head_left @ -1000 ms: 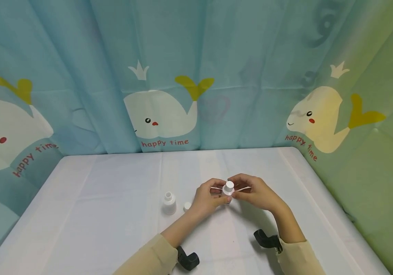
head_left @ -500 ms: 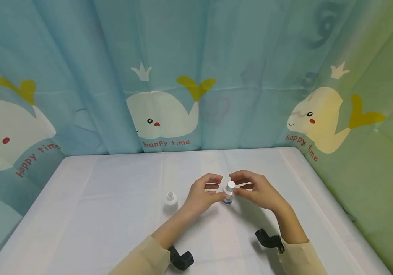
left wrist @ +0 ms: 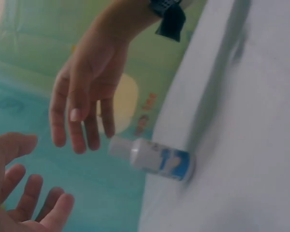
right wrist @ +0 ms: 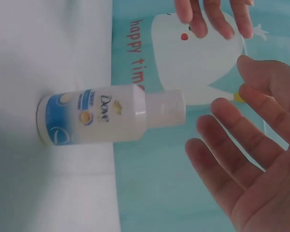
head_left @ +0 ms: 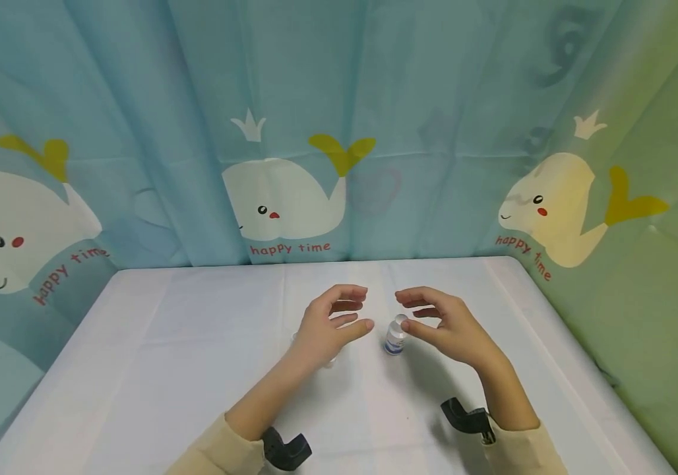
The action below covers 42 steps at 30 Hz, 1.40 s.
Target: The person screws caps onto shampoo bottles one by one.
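Observation:
A small white Dove bottle (head_left: 395,339) with a blue band low on its label and a white cap (right wrist: 165,108) stands upright on the table between the two hands. My right hand (head_left: 444,330) is just to its right, fingers loosely bent and holding nothing. In the head view its thumb overlaps the bottle's cap, while the right wrist view shows a gap between the fingertips and the cap (left wrist: 120,146). To the left of the bottle, my left hand (head_left: 330,328) hovers with spread fingers (left wrist: 29,193) and nothing in its grasp.
Behind my left hand a second white bottle is almost wholly hidden. A small white piece (head_left: 330,363) peeks out below the left wrist. The white-covered table (head_left: 196,369) meets a blue curtain (head_left: 410,218) at its far edge and a green one at the right.
Both hands have let go of the Dove bottle, which stays standing. My left hand has drawn away to the left and now covers the second bottle; my right hand has lifted slightly.

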Motion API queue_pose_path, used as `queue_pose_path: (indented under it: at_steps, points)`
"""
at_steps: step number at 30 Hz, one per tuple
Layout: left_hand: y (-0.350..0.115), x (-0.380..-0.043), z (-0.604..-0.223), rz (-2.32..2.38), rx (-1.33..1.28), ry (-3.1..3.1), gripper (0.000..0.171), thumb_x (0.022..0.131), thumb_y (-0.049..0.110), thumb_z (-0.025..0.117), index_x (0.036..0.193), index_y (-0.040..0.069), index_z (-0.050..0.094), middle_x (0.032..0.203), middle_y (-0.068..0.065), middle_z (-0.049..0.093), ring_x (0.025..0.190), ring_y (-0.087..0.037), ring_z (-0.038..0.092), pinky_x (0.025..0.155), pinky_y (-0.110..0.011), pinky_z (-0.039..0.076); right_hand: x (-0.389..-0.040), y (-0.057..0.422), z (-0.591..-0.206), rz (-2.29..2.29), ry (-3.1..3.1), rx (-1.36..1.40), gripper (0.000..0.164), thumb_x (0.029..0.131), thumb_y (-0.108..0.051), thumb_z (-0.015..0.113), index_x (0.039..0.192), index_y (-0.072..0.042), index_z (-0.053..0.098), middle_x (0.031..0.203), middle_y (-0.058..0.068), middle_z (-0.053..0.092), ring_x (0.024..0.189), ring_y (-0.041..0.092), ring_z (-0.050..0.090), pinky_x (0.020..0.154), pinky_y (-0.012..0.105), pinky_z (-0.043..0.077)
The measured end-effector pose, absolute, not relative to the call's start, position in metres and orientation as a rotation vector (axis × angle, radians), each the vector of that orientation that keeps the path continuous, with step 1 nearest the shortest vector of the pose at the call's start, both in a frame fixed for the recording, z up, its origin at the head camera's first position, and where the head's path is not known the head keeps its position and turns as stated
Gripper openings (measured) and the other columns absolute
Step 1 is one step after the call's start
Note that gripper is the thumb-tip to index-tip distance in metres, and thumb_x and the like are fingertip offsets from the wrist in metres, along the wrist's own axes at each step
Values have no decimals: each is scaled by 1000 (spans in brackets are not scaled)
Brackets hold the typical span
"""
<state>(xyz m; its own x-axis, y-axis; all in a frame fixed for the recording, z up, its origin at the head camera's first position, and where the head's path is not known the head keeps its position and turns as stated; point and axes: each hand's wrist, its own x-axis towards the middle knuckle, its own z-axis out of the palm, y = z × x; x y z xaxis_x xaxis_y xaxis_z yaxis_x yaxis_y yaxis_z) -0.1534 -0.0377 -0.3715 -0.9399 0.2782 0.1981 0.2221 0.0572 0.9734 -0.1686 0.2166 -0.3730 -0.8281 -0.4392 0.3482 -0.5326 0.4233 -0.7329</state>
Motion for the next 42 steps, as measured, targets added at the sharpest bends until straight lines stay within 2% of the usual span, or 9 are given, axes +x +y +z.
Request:
queue_pose_path:
  at_steps: [8,19,26,30,42]
  points:
    - [-62,-148,-357,2080,569,2329,46,85,13,79,127,15,60,127,1,61,121,-28,57,98,-30,52,-168,206,-366,1363,-2519,925,41,89,-13,75,128,-15,62,125,1,67,110,13,65,92,39,56]
    - [-96,-147,-348,2120,528,2395,44,86,10,78,126,14,61,127,0,61,121,-28,58,98,-28,52,-172,186,-362,1393,-2528,1003,42,88,-16,77,128,-16,63,128,-4,66,114,15,63,94,38,55]
    - [-109,-143,-350,2124,480,2425,45,85,10,79,126,14,61,128,0,61,119,-22,59,98,-27,52,-172,171,-362,1386,-2565,1035,41,89,-20,77,127,-18,63,130,-6,64,116,16,62,94,37,54]
    - [-116,-142,-353,2117,447,2439,45,85,9,78,127,13,61,128,-1,61,120,-24,59,98,-28,51,-173,165,-364,1380,-2580,1060,42,89,-21,76,129,-19,62,131,-7,64,117,16,61,95,37,54]
    - [-138,-137,-368,2045,340,2486,42,89,15,76,128,13,60,129,-2,61,120,-20,59,99,-28,51,-178,140,-378,1460,-2616,1116,43,89,-17,76,129,-20,62,129,-7,64,117,15,62,95,37,54]
